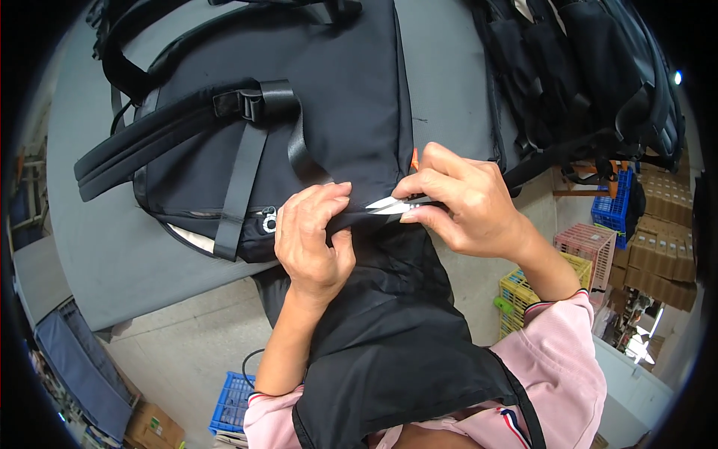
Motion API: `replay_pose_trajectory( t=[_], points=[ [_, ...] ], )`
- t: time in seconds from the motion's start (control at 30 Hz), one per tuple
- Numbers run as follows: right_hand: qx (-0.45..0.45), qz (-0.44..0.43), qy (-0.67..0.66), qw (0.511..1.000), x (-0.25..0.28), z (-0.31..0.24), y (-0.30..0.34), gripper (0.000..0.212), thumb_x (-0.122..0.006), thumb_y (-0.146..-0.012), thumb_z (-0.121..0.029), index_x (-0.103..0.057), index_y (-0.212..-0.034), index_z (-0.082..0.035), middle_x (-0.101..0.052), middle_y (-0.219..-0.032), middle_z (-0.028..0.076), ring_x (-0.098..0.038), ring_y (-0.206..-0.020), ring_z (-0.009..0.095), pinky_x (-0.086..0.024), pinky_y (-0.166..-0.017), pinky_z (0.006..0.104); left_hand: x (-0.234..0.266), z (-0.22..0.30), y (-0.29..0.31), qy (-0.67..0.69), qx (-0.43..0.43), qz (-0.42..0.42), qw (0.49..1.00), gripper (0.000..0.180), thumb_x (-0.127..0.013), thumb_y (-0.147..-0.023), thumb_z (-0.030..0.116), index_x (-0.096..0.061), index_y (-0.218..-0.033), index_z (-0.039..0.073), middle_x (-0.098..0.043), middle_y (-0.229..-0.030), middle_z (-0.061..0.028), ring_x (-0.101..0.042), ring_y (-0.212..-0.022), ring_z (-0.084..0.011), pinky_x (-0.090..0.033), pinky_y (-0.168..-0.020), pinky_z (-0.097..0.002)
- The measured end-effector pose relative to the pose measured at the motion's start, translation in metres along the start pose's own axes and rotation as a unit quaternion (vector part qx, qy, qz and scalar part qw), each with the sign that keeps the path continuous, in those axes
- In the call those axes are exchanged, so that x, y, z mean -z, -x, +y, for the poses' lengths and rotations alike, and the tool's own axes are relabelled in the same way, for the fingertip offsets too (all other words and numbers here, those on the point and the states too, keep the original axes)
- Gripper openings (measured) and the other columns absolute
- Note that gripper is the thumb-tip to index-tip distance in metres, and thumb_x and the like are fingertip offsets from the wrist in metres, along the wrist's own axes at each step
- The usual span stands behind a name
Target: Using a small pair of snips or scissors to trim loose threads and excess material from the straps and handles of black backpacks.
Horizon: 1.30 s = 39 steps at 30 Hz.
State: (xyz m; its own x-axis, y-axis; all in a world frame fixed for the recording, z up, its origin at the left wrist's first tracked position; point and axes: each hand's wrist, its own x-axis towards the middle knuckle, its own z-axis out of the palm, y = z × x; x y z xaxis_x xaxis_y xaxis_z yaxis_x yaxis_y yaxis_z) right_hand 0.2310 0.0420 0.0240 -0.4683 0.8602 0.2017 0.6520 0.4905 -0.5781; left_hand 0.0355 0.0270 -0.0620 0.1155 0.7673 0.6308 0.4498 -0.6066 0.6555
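Observation:
A black backpack (344,90) lies on the grey table, its shoulder strap (164,142) and buckle uppermost. My right hand (467,198) is closed around a pair of small thread snips (387,206), their pale blades pointing left at the bag's near edge. Just left of the blades, my left hand (310,236) grips that edge of the backpack between thumb and fingers. A white zipper pull (269,219) shows beside my left hand. At the bag's lower left corner, a webbing strap (241,187) crosses a gap with light lining.
More black backpacks (576,67) are piled at the far right of the grey table (112,277). To the right on the floor stand yellow (516,292), pink (587,251) and blue crates (612,206), with cardboard boxes (662,239) behind. Another blue crate (230,400) is at lower left.

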Motion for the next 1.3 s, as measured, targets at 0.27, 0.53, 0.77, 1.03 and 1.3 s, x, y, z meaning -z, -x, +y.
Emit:
replay_pose_trajectory(
  t=[0.27, 0.53, 0.77, 1.03, 1.3],
  points=[
    [-0.094, 0.080, -0.215, 0.969, -0.003, 0.005, 0.009, 0.029, -0.073, -0.068, -0.003, -0.063, -0.095, -0.002, -0.048, -0.075, 0.002, -0.047, -0.068, 0.010, -0.038, -0.056, 0.0235, 0.030, 0.028, -0.009, -0.057, -0.020, -0.079, 0.995, 0.025, -0.061, -0.061, -0.001, -0.063, -0.083, 0.010, -0.061, -0.087, -0.0063, -0.059, -0.078, -0.0264, -0.045, -0.070, -0.0361],
    [-0.270, 0.274, -0.431, 0.817, -0.027, 0.047, -0.008, 0.042, -0.070, -0.079, -0.010, -0.050, -0.116, -0.004, -0.051, -0.100, 0.002, -0.047, -0.085, 0.007, -0.040, -0.078, 0.0214, 0.081, 0.076, -0.029, 0.036, 0.075, -0.507, 0.858, 0.033, -0.076, -0.065, 0.015, -0.061, -0.093, 0.008, -0.057, -0.090, -0.0056, -0.057, -0.084, -0.0256, -0.047, -0.073, -0.0336],
    [-0.298, 0.285, -0.473, 0.779, -0.042, 0.052, -0.010, 0.047, -0.075, -0.074, -0.008, -0.051, -0.114, 0.000, -0.054, -0.103, 0.004, -0.051, -0.097, 0.010, -0.040, -0.090, 0.0259, 0.005, 0.048, -0.087, 0.230, 0.086, -0.377, 0.893, 0.016, -0.062, -0.081, 0.004, -0.059, -0.096, -0.001, -0.060, -0.095, -0.0150, -0.062, -0.088, -0.0311, -0.050, -0.076, -0.0352],
    [-0.305, 0.284, -0.550, 0.724, -0.043, 0.059, -0.002, 0.039, -0.072, -0.071, 0.003, -0.056, -0.106, 0.004, -0.056, -0.087, 0.002, -0.057, -0.077, 0.007, -0.050, -0.072, 0.0211, -0.034, 0.007, -0.107, -0.200, 0.038, -0.274, 0.940, 0.045, -0.067, -0.080, 0.016, -0.052, -0.113, -0.011, -0.047, -0.124, -0.0245, -0.045, -0.119, -0.0402, -0.038, -0.099, -0.0426],
    [-0.257, 0.194, -0.689, 0.649, -0.045, 0.070, 0.006, 0.042, -0.073, -0.069, 0.005, -0.056, -0.108, 0.003, -0.062, -0.094, 0.006, -0.062, -0.083, 0.012, -0.052, -0.075, 0.0240, -0.044, -0.020, -0.142, 0.069, 0.106, -0.324, 0.938, 0.014, -0.067, -0.080, 0.009, -0.060, -0.088, -0.001, -0.063, -0.082, -0.0105, -0.059, -0.074, -0.0210, -0.047, -0.069, -0.0310]
  ],
)
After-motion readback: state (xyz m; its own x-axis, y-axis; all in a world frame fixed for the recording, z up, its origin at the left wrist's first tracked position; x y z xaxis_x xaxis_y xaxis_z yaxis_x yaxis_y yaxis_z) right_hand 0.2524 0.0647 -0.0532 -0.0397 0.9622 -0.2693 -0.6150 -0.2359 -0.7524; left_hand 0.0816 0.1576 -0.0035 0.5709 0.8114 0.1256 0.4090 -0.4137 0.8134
